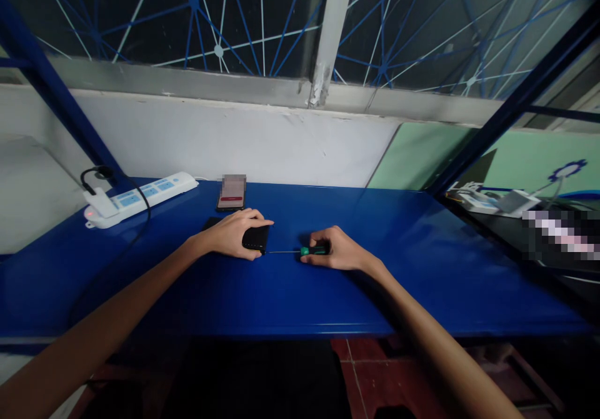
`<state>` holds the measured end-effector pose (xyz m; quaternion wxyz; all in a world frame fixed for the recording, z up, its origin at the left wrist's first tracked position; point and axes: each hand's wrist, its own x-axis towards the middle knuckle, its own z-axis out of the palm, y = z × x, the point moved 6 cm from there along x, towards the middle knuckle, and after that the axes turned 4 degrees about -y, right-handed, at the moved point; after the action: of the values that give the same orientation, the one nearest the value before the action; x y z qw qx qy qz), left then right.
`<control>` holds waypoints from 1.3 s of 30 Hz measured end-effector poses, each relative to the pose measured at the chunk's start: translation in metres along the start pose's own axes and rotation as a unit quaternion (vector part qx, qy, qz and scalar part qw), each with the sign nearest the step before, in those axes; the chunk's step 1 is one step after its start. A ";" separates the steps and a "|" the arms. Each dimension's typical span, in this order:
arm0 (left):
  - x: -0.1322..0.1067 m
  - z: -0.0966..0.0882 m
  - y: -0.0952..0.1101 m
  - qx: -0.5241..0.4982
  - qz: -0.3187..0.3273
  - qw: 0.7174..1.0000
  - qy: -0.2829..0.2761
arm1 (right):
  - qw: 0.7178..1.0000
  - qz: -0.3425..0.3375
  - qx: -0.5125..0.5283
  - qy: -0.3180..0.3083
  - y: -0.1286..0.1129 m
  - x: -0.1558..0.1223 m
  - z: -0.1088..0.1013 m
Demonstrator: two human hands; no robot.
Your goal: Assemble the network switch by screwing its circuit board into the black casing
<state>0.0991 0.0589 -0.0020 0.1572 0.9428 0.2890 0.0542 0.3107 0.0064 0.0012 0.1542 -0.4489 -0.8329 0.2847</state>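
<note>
A flat black box-shaped device (255,237) lies on the blue table (290,300), with a row of small marks along its near edge. My left hand (232,234) grips it from the left, thumb and fingers around it, and covers much of it. In my right hand (340,248) is a screwdriver (305,252) with a green and black handle, pinched between thumb and fingers. Its thin shaft points left, and the tip is at the device's near right corner by my left fingertips. Whether the tip sits in a screw is too small to tell.
Behind my left hand lies a phone (232,192) with a lit screen. A white power strip (145,199) with a plugged-in adapter and black cable (149,209) is at the back left. Blue frame posts (482,137) rise at both sides; electrical items (497,201) stand beyond the right end.
</note>
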 end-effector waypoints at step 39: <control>-0.001 -0.001 -0.001 -0.008 -0.017 1.000 -0.002 | 0.999 0.005 -0.045 -0.007 0.000 -0.002 -0.003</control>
<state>0.0976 0.0590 -0.0015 0.1661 0.9367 0.3039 0.0521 0.3134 0.0055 0.0042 0.1262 -0.4575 -0.8438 0.2506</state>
